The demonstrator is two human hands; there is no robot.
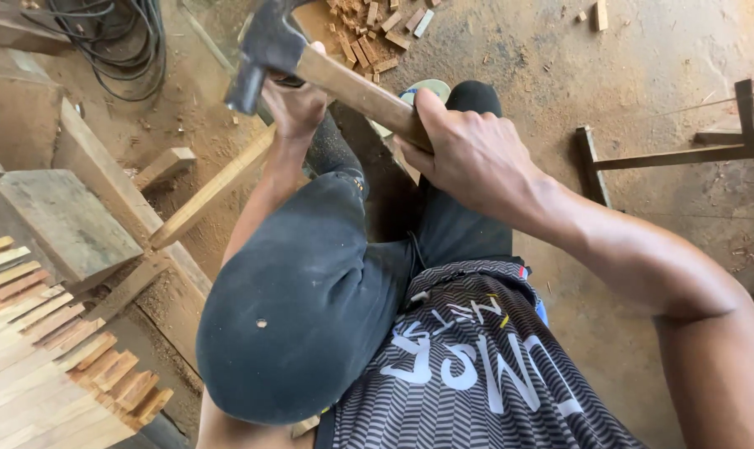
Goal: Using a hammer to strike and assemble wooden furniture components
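Observation:
My right hand [468, 150] grips the wooden handle of a claw hammer [356, 91]. The hammer's dark steel head [260, 46] is raised at the upper left. Just under the head is my left hand [296, 106], fingers curled, and the hammer hides whatever is in them. A long pale wooden strip [210, 191] slants from beside my left forearm down to the left. My bent knee in dark shorts [302, 291] fills the middle, above a chevron-patterned shirt [477, 374].
Stacked wooden slats [44, 349] lie at the lower left beside a thick grey block [61, 220] and heavy planks [102, 175]. Black cables [119, 41] coil at the top left. Small offcuts [377, 33] litter the sawdust floor. A dark wooden frame [668, 154] stands right.

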